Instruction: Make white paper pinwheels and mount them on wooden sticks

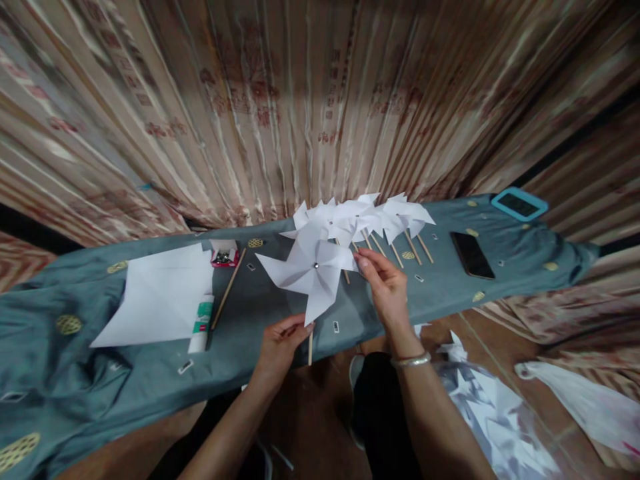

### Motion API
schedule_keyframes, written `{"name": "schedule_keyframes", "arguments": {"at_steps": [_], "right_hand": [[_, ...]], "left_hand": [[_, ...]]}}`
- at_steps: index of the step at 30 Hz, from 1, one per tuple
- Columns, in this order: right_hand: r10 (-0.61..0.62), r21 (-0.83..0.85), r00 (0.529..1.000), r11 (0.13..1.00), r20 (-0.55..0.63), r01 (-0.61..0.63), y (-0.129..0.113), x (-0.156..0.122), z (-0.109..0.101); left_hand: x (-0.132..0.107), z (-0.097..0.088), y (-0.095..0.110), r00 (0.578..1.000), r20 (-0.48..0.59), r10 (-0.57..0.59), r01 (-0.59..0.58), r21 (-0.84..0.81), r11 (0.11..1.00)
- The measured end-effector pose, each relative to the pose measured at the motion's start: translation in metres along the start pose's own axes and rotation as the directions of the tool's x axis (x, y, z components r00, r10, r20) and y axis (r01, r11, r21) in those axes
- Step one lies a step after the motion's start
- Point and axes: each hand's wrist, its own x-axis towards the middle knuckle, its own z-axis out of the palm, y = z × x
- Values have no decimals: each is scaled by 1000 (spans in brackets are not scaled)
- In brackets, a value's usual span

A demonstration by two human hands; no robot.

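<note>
A white paper pinwheel (325,273) with a shiny pin at its centre is held up over the cloth-covered table. My left hand (280,347) is closed at its lower blade, around the wooden stick that shows below the fingers. My right hand (387,287) pinches the tip of the right blade between thumb and fingers. Behind it, several finished paper pinwheels (400,215) lie overlapping in a row, their sticks pointing toward me. Left of my hands is a loose wooden stick (229,288), beside a small open box of pins (225,255).
White paper sheets (160,293) and a glue stick (201,325) lie on the left of the green cloth (250,353). A black phone (471,255) and a blue-framed device (520,203) rest at right. Below stands a clear bag of paper pinwheels (493,413). A curtain (300,100) hangs behind.
</note>
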Motion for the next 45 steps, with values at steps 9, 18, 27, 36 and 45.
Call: {"name": "schedule_keyframes", "arguments": {"at_steps": [9,18,27,36,45], "right_hand": [[50,-19,999,999,7,-50,-1,3,8],[103,0,994,995,22,-104,8,8,18],[169,16,984,985,60,-171,9,1,33],[208,57,974,975,85,-213,9,-5,44],[263,138,950,948,170,-287,6,-15,48]], "left_hand": [[10,-3,4,999,-39,7,-6,3,1000],[24,-6,4,994,-102,42,-41,14,999],[28,-10,10,995,-82,52,-52,3,999],[29,-11,10,987,-141,80,-85,-28,996],[25,-10,13,984,-159,84,-96,-72,993]]}}
